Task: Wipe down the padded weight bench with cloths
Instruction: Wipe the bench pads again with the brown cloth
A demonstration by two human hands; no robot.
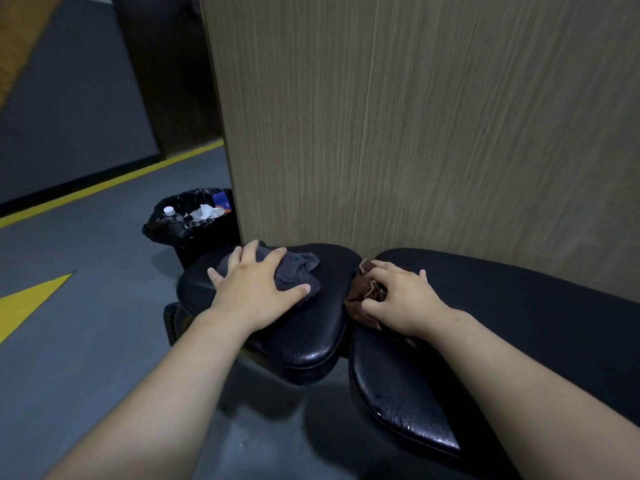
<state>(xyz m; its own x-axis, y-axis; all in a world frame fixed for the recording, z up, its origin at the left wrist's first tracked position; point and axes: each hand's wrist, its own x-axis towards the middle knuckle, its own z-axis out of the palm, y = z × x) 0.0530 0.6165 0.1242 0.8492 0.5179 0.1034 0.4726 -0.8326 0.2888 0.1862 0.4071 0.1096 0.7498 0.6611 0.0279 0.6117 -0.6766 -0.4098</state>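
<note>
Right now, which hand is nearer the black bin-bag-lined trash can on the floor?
Left. The left hand lies flat on the grey cloth on the small seat pad, beside the trash can; the right hand holds the brown cloth farther away.

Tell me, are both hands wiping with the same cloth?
No: the left hand presses flat on a grey cloth on the small pad, while the right hand bunches a separate brown cloth.

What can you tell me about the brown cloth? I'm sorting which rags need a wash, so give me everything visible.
The brown cloth is a soft, rust-brown rag, crumpled into folds rather than spread flat. It sits at the gap between the two black bench pads, mostly at the near end of the longer one. The right hand presses on it, fingers bunching the fabric, and covers much of it. Stains cannot be made out.
</note>
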